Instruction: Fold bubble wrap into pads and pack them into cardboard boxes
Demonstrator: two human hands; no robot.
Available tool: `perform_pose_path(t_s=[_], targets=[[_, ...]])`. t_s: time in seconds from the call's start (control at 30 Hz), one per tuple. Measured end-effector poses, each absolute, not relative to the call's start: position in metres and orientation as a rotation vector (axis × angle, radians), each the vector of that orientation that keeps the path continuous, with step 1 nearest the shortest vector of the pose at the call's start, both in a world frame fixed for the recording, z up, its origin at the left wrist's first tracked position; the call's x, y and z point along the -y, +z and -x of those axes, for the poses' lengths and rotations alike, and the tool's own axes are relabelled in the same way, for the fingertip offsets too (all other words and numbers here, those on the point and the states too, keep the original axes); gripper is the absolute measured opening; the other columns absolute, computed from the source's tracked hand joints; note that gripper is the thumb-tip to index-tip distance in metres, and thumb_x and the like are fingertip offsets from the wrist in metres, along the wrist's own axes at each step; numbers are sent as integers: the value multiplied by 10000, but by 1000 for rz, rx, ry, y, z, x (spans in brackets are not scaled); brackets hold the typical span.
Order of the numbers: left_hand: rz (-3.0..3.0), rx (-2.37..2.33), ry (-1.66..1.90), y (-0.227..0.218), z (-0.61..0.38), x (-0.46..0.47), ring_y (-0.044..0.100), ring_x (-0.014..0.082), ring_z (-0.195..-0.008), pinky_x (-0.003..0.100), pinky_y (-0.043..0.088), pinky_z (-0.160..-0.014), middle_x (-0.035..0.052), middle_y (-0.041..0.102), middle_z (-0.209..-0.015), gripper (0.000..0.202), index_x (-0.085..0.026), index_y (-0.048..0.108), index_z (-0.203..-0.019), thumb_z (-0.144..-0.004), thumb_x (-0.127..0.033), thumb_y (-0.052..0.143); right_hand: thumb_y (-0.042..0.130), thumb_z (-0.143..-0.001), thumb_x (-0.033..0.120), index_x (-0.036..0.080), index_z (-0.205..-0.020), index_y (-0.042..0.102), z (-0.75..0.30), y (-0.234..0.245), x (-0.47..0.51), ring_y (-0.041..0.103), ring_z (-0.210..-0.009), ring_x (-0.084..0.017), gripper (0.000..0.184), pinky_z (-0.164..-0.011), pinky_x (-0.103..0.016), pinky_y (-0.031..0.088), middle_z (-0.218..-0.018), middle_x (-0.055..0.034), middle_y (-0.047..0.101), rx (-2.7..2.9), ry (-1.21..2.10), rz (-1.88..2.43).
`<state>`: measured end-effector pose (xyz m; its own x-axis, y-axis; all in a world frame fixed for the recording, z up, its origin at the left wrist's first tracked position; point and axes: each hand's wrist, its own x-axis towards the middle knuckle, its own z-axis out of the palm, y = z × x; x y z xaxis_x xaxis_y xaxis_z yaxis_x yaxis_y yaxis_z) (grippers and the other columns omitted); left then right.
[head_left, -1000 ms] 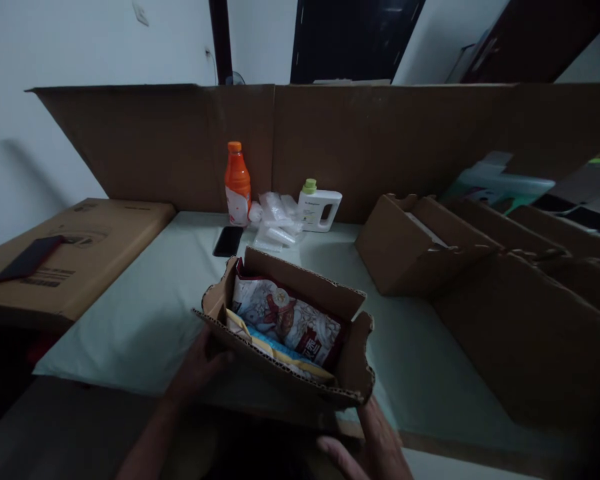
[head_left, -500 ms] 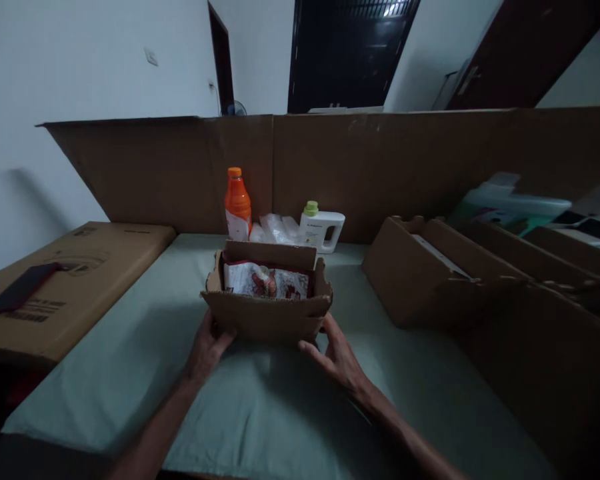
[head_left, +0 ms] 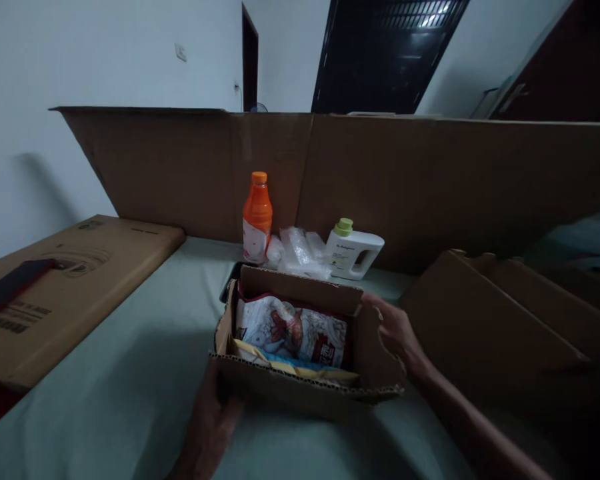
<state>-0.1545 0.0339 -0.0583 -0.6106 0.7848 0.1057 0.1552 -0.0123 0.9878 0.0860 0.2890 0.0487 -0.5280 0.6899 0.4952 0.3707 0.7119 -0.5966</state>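
Note:
An open cardboard box (head_left: 300,397) is in front of me, turned slightly, its inside facing up. In it lie a white printed packet (head_left: 290,331) with red lettering and a yellow-and-blue packet (head_left: 295,365) along the front wall. My left hand (head_left: 215,413) grips the box's front left corner, its fingers partly hidden beneath. At the right end, my right hand (head_left: 393,327) closes round the side wall, with the fingertips hidden behind it. Behind the box's left back corner shows the edge of a dark tray-like thing (head_left: 229,287).
At the back stand an orange bottle (head_left: 258,213), clear plastic wrap (head_left: 300,252) and a white jug with a green cap (head_left: 354,253). Brown cardboard boxes (head_left: 480,320) line the right. A flat carton (head_left: 105,267) lies left, with a cardboard wall (head_left: 180,173) behind.
The box has come closer and turned, showing more of its contents. My right hand has moved from its front corner to its right end. The camera view has shifted left.

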Motion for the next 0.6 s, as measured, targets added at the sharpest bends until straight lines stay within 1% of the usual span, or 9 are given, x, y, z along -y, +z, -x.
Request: perform_pose_path(t_s=[0.07, 0.13, 0.2, 0.3, 0.4, 0.47, 0.53, 0.6], targets=[[-985, -1852, 1638, -71, 155, -32, 581, 327, -1284, 435, 493, -1071, 135, 651, -1307, 587, -174, 534, -1334, -816, -435, 621, 510, -945, 346, 207, -1035, 743, -46, 65, -324, 720, -995, -263, 286, -829, -416, 583, -1077, -100, 768, 2272, 359, 637], [-979, -1900, 1615, -82, 155, -30, 570, 336, -1298, 455, 473, -1097, 140, 642, -1320, 608, -179, 520, -1355, -826, -463, 612, 543, -918, 257, 224, -965, 760, -2, 76, -351, 675, -1093, -260, 224, -959, -458, 518, -1103, -84, 767, 2362, 284, 553], [-947, -1919, 1609, -89, 153, -29, 561, 347, -1307, 481, 454, -1116, 148, 628, -1341, 620, -183, 511, -1370, -835, -484, 601, 551, -904, 190, 217, -979, 768, 39, 82, -367, 603, -1211, -291, 231, -1001, -504, 459, -1201, -89, 740, 2524, 74, 524], [-879, -1966, 1612, -92, 150, -29, 555, 383, -1305, 525, 435, -1125, 156, 606, -1382, 639, -193, 552, -1338, -795, -515, 652, 541, -895, 128, 206, -1007, 770, 80, 83, -377, 505, -1317, -315, 267, -1001, -513, 412, -1309, -85, 690, 2654, -170, 510], [-744, -1994, 1652, -89, 147, -31, 561, 415, -1292, 516, 477, -1085, 169, 603, -1390, 761, -186, 566, -1354, -699, -523, 757, 545, -894, 136, 206, -1008, 764, 85, 77, -378, 518, -1282, -309, 256, -976, -490, 407, -1275, -82, 705, 2585, -189, 506], [-674, -1980, 1674, -88, 146, -31, 571, 415, -1281, 491, 503, -1059, 173, 627, -1358, 844, -179, 547, -1391, -659, -520, 793, 548, -899, 174, 210, -1038, 749, 71, 68, -377, 577, -1182, -303, 247, -931, -473, 428, -1211, -88, 728, 2460, -126, 547], [-663, -1957, 1696, -87, 145, -31, 577, 397, -1277, 474, 495, -1067, 169, 648, -1325, 828, -178, 549, -1387, -671, -523, 782, 549, -898, 207, 222, -1059, 730, 46, 55, -375, 623, -1073, -291, 243, -886, -455, 453, -1138, -91, 740, 2337, -5, 603], [-687, -1934, 1719, -87, 144, -29, 586, 370, -1269, 457, 472, -1091, 164, 671, -1281, 724, -174, 585, -1331, -717, -526, 738, 534, -898, 222, 231, -1043, 714, 18, 40, -370, 656, -959, -274, 231, -828, -432, 485, -1037, -88, 741, 2263, 114, 644]])
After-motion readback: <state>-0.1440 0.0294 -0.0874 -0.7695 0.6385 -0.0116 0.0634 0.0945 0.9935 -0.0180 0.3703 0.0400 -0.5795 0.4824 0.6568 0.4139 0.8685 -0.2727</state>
